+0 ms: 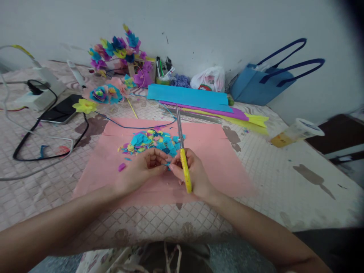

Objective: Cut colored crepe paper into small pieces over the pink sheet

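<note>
The left hand [145, 167] curls inward, its fingertips pinching a small blue paper scrap [167, 165] over the middle of the pink paper sheet [227, 167]. The right hand [196, 172] meets it at that scrap and grips the yellow-handled scissors [182, 148], whose blades are together and point toward the sheet's far edge. A pile of coloured paper cuttings [150, 142] lies just beyond both hands. Folded blue, purple and yellow sheets [187, 96] lie past the pink sheet's far edge.
</note>
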Demonstrator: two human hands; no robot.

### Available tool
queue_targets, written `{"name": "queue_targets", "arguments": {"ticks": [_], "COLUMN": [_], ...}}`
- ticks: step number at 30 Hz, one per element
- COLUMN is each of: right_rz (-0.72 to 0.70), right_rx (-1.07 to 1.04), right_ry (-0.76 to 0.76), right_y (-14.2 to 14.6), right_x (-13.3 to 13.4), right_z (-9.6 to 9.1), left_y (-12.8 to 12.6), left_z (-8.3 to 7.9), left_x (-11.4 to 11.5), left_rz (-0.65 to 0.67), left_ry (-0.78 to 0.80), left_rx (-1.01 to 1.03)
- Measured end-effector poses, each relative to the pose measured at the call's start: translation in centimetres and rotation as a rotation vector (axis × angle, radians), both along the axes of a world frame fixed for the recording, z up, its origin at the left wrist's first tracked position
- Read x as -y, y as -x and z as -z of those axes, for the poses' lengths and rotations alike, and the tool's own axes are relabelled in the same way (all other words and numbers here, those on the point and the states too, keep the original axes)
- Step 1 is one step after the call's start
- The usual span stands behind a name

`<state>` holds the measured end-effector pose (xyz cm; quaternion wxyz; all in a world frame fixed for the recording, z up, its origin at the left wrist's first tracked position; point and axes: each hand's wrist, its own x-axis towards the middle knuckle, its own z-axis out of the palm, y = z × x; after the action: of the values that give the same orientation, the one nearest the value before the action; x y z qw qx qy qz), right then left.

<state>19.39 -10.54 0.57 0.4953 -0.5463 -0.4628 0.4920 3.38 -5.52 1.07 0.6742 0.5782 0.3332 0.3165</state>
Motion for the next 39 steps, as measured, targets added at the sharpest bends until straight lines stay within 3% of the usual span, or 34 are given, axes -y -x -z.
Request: {"name": "queue_targets", "arguments": {"ticks": [5, 16, 39], "right_rz": [-0.001, -0.003, -0.009], "right_rx": [-0.03, -0.055, -0.058], "right_ry": [-0.013, 0.02, 0.078], "right_y": [-0.19, -0.17, -0.3], "right_x": [0.0, 0.16, 0.31], "right_z": [0.01, -0.28, -0.49], "left_y": [0.06, 0.29, 0.15], "left_z": [0.32, 0.07, 0.08], "left_x": [0.05, -0.15, 0.06], "left_rz": [-0.002, 0.083, 0.067], "left_ry": [-0.064, -0.012, 0.069], "left_rx": [0.004, -0.123, -0.056]}}
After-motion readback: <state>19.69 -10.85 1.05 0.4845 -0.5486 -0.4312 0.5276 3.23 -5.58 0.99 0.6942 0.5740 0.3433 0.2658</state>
